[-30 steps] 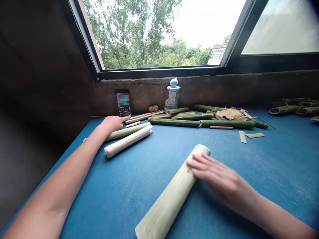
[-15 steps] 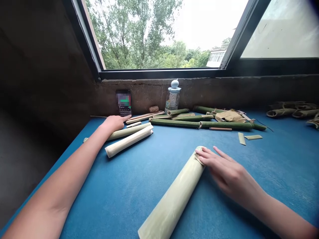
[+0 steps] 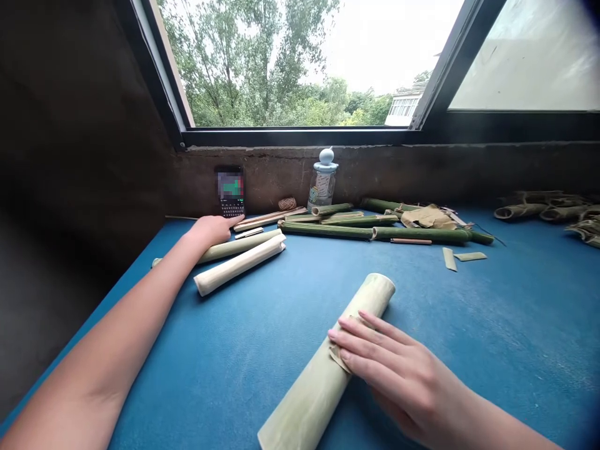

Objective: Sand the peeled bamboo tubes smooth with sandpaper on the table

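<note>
A pale, peeled bamboo tube (image 3: 307,390) lies slantwise on the blue table, its far end pointing away to the right. My right hand (image 3: 394,369) lies across the middle of it, fingers together, pressing a small tan piece of sandpaper (image 3: 338,359) against the surface; most of that piece is hidden under the fingers. At the back left, my left hand (image 3: 210,230) stretches its index finger to the lower edge of a phone (image 3: 230,190) propped upright against the wall. Its other fingers are partly hidden. Beneath that wrist lies another bamboo tube (image 3: 244,245).
A peeled bamboo piece (image 3: 239,265) lies left of centre. Green bamboo stalks (image 3: 328,231), a lidded jar (image 3: 322,184), a ball of twine (image 3: 287,204) and a crumpled tan sheet (image 3: 429,217) line the back. Two flat strips (image 3: 470,257) and more bamboo (image 3: 520,211) are at right.
My right hand has slid the sandpaper from the tube's far end back toward me, to about its middle, uncovering the far end. The left finger stays at the phone.
</note>
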The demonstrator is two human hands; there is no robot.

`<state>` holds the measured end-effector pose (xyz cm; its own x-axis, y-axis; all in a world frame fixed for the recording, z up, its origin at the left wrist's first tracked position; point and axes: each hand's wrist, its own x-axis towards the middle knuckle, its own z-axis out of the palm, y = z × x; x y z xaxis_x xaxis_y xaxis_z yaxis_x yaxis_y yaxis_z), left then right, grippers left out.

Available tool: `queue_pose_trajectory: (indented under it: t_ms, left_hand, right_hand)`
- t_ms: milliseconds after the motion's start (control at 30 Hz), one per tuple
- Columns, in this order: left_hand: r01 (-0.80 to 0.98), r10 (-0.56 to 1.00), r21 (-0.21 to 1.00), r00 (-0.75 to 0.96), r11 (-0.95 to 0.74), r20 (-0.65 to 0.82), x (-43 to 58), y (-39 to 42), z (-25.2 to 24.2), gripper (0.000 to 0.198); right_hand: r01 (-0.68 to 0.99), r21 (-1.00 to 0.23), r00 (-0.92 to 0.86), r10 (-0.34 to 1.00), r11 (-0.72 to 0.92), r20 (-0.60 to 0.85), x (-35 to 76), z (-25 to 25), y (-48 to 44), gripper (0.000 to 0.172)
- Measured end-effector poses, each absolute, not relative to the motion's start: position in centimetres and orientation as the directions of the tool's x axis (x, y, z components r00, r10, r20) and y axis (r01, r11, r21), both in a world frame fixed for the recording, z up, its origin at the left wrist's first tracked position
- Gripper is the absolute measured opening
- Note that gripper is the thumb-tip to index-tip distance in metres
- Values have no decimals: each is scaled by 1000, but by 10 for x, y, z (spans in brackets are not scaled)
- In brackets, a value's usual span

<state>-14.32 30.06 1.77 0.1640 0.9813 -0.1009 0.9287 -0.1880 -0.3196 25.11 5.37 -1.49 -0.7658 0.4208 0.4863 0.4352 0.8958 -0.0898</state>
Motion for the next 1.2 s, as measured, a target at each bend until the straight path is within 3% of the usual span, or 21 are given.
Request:
queue_pose_trajectory:
  t_ms: [200,400,567,767,1000,1200]
  left_hand:
    - [917,979,-343,181,-203,-95,-144,301,18,74]
    - [920,984,-347,169,-179,-60,-150,299,17,67]
    - [926,992,-355,115,-125,-48,-153,301,17,66]
    - [933,992,-341,97,-117,-77,-152,301,17,67]
    - [927,992,-356,93,-117,-84,-149,299,19,67]
    - [926,991,-358,95,-123,-94,-150,300,19,68]
  right_hand:
    - [665,-163,-566,634,729,527,272,-20,74,33]
    - [435,-162,-748,456,886,483,257,-14,62,38]
    - [621,-215,-590,630,754,505,276,-13,78,35]
    - [458,-190,-734,490,868,471,265,-8,63,41]
    - [626,-243,-587,653,741,480,277,-7,72,34]
    - [388,-232,-752,452,892,479,266,-11,63,40]
